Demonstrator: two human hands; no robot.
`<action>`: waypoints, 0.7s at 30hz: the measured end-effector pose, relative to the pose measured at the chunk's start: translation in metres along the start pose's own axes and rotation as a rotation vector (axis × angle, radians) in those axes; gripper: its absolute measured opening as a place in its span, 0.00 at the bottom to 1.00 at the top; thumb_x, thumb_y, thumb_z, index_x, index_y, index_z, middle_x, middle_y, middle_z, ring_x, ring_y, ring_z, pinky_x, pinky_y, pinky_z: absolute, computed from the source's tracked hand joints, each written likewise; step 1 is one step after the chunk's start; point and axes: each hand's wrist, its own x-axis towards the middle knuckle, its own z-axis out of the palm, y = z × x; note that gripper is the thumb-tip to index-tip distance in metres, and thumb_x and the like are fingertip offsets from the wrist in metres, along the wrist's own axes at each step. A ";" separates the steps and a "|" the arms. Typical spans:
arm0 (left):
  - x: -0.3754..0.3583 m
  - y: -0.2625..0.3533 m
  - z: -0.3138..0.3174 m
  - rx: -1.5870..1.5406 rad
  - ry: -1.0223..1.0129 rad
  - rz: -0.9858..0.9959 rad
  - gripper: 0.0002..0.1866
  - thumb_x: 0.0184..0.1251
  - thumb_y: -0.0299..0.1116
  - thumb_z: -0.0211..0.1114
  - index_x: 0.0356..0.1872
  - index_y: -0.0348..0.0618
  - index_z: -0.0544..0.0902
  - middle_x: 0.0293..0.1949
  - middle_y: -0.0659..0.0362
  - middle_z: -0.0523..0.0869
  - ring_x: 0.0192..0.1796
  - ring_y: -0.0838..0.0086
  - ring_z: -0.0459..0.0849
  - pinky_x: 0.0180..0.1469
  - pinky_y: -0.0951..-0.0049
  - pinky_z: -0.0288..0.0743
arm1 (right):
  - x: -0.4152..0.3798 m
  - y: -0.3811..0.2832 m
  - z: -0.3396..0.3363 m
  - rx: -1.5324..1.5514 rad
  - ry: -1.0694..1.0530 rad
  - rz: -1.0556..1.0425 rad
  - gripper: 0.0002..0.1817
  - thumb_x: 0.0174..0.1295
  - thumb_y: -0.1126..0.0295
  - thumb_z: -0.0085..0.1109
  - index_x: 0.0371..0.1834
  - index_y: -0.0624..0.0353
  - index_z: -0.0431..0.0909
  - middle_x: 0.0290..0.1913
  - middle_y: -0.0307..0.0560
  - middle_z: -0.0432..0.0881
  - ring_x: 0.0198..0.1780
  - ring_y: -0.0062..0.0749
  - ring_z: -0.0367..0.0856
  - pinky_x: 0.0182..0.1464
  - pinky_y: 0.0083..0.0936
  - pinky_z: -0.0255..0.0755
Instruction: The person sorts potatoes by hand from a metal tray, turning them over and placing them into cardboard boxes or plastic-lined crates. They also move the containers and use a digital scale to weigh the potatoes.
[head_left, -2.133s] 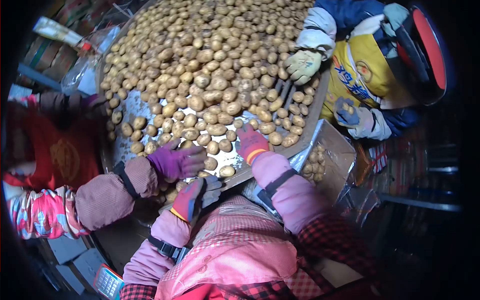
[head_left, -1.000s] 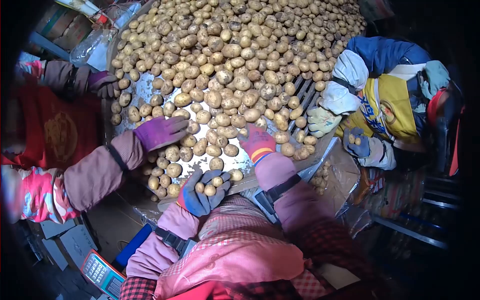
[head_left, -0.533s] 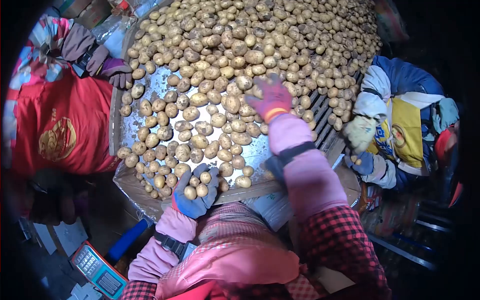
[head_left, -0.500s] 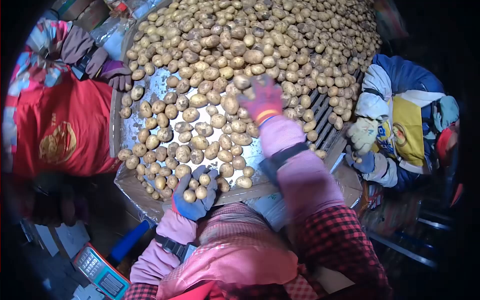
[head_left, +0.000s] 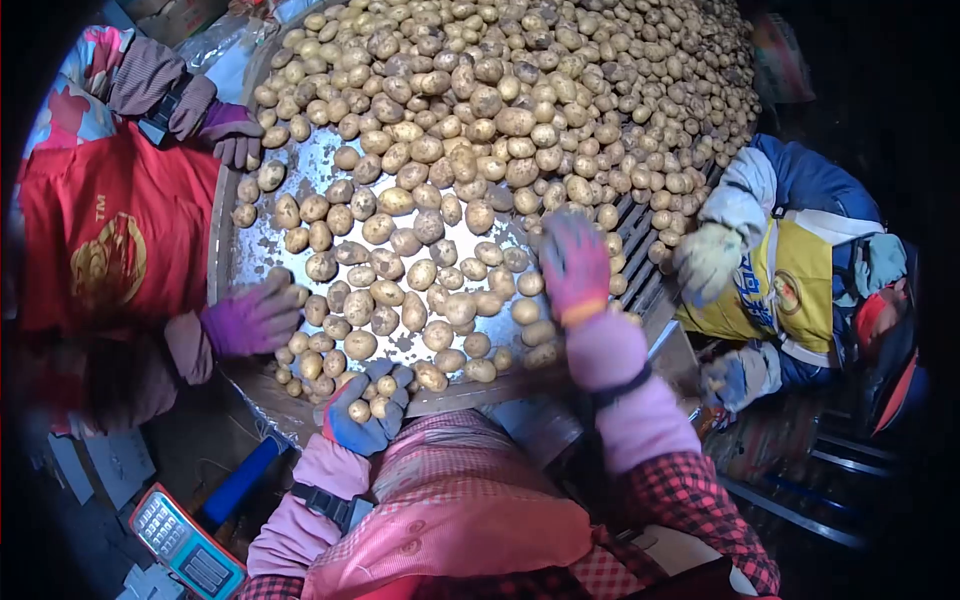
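Observation:
My left hand (head_left: 365, 415), in a blue and red glove, is cupped palm up at the near edge of the metal sorting table (head_left: 262, 245) and holds several small potatoes (head_left: 374, 396). My right hand (head_left: 574, 266), in a pink glove, hovers blurred over the right side of the table above loose potatoes; I cannot tell whether it grips one. A large pile of potatoes (head_left: 500, 90) covers the far part of the table.
A person in a red apron (head_left: 110, 240) works at the left, purple-gloved hands (head_left: 252, 318) on the table edge. Another person in a yellow apron (head_left: 790, 290) stands at the right, pale glove (head_left: 706, 262) by the slatted edge. A scale (head_left: 185, 545) lies at lower left.
My right hand has drawn back from the pile toward the table's right near edge. The left hand still cups small potatoes. The neighbour's purple glove has come back to the near left edge.

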 end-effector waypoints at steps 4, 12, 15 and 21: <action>0.007 -0.008 0.015 0.087 0.017 -0.017 0.21 0.71 0.36 0.53 0.59 0.34 0.71 0.55 0.43 0.74 0.54 0.60 0.76 0.47 0.69 0.80 | 0.068 -0.004 0.014 -0.468 -0.299 0.054 0.33 0.55 0.41 0.59 0.56 0.54 0.80 0.67 0.47 0.68 0.73 0.50 0.56 0.73 0.48 0.48; 0.020 -0.015 0.018 0.291 -0.022 -0.108 0.21 0.73 0.42 0.52 0.58 0.36 0.73 0.58 0.46 0.76 0.65 0.56 0.73 0.66 0.53 0.70 | 0.020 -0.019 0.035 0.008 0.143 0.014 0.22 0.46 0.46 0.67 0.34 0.51 0.82 0.60 0.54 0.72 0.66 0.52 0.63 0.69 0.52 0.51; 0.034 -0.025 0.033 0.507 0.064 -0.111 0.22 0.75 0.45 0.48 0.60 0.40 0.73 0.62 0.49 0.75 0.67 0.56 0.72 0.71 0.50 0.63 | -0.025 -0.099 -0.013 0.456 0.090 -0.078 0.17 0.44 0.52 0.70 0.30 0.51 0.81 0.47 0.50 0.75 0.51 0.49 0.72 0.56 0.47 0.64; 0.053 -0.024 0.021 0.186 -0.423 -0.240 0.29 0.73 0.60 0.43 0.55 0.44 0.76 0.64 0.48 0.73 0.66 0.52 0.70 0.71 0.44 0.57 | 0.016 -0.071 -0.025 0.442 0.001 -0.025 0.26 0.47 0.62 0.69 0.53 0.53 0.80 0.51 0.51 0.79 0.52 0.47 0.78 0.57 0.41 0.71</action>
